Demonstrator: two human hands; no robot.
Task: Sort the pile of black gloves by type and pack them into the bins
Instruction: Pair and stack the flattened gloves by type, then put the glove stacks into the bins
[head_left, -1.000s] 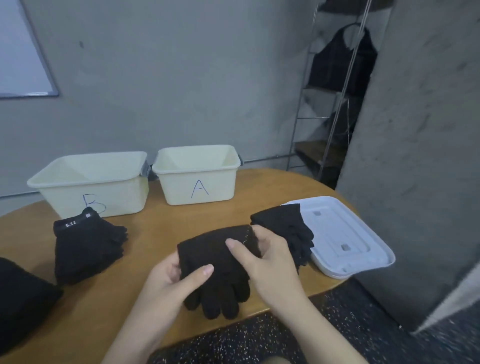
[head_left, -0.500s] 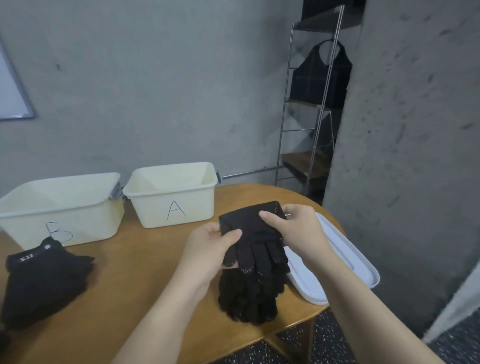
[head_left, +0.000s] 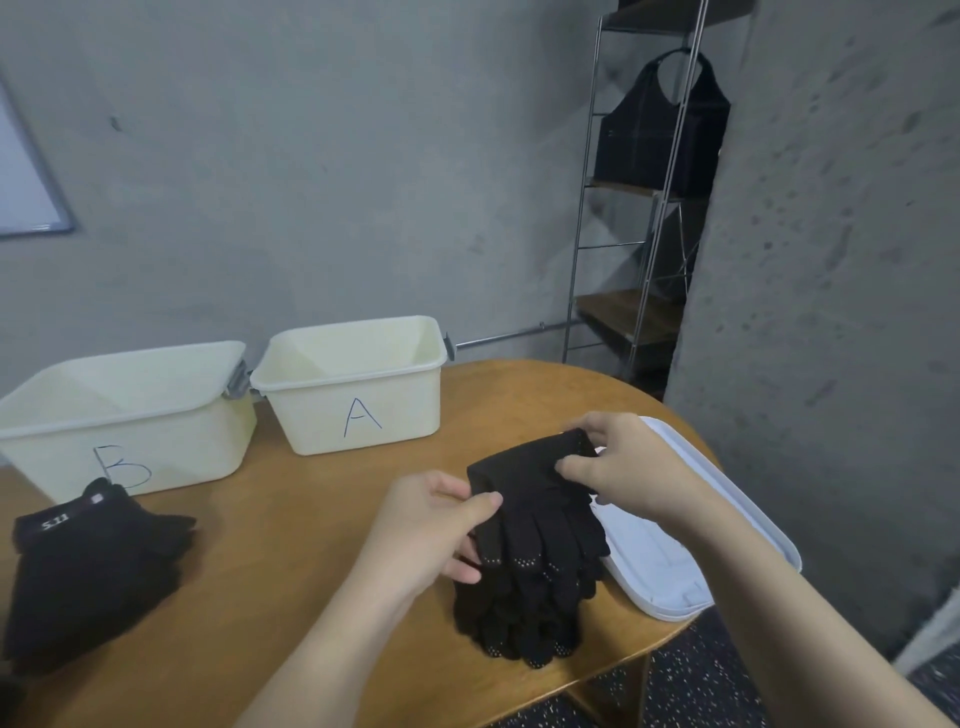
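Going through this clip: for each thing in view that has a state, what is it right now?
Bin A: upright, open, looks empty.
Bin B: upright, open, looks empty.
Dotted glove: held by both hands above dotted stack.
Left hand: pinching the glove's side.
Right hand: gripping the cuff.
Logo glove stack: lying before bin B.
White lid: lying on table.

1. A round wooden table (head_left: 291, 561) fills the lower part of the view.
2. A white plastic lid (head_left: 691, 566) lies flat on the table's right edge, partly overhanging it.
3. A metal shelf rack (head_left: 644, 208) stands behind the table, against the grey wall (head_left: 337, 156).
4. A black bag (head_left: 662, 137) sits on the rack, above the table.
5. A whiteboard (head_left: 23, 182) hangs on the wall, above the table's left end.
6. A dark speckled floor (head_left: 696, 686) shows below the table's right edge.
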